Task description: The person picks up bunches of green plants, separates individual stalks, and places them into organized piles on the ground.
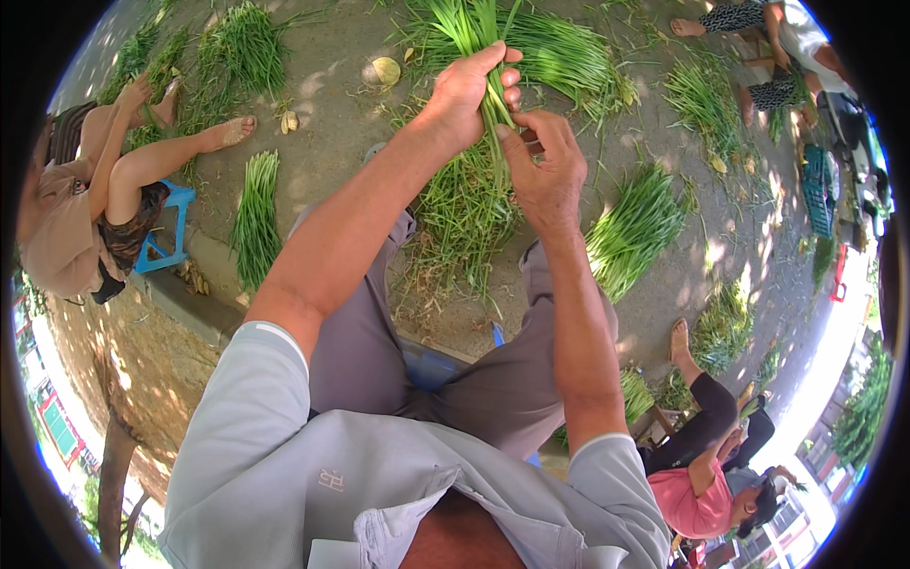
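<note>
My left hand [468,95] is wrapped round a bunch of garlic chives [464,27], its green leaves pointing away from me and its pale stalk ends toward me. Just right of it, my right hand [550,171] pinches thumb and forefinger at those stalk ends; the exact strands between its fingertips are hard to make out. Below both hands, between my knees, lies a loose heap of chive trimmings [464,213]. Beyond the held bunch, a big pile of chives [559,59] rests on the ground.
Neat chive bundles lie at left [257,218] and right [637,230], with more piles [242,52] farther off. A person [123,180] sits at left by a blue stool [169,228]. Others sit at upper right [801,47] and lower right [697,498]. A green crate [817,190] stands far right.
</note>
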Demonstrator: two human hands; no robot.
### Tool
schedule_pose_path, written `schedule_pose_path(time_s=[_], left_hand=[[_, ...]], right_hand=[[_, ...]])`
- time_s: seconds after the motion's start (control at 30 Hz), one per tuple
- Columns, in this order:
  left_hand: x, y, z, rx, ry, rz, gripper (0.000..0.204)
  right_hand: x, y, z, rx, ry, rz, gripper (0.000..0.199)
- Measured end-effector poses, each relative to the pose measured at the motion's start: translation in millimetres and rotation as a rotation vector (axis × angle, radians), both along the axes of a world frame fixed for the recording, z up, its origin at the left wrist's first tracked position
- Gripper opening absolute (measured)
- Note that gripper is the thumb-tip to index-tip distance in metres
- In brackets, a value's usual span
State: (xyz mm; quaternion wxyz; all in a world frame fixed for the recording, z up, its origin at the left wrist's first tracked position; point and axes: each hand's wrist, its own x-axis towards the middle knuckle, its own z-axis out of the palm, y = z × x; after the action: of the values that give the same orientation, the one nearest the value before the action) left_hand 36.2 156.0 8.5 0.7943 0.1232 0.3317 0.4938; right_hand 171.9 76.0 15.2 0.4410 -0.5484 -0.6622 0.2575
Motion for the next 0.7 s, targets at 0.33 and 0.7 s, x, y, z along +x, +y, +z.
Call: schedule_pose_path(time_s=[0.33, 0.7], left_hand=[[-1.3, 2.1, -2.1, -0.054, 0.062, 0.085, 0.023], [-2.6, 3.5, -0.6, -0.047, 0.206, 0.15, 0.02]], right_hand=[[0.9, -3.5, -0.3, 0.006, 0.116, 0.029, 0.008], [-5.1, -3.0, -0.9, -0.349, 0.347, 0.068, 0.013]])
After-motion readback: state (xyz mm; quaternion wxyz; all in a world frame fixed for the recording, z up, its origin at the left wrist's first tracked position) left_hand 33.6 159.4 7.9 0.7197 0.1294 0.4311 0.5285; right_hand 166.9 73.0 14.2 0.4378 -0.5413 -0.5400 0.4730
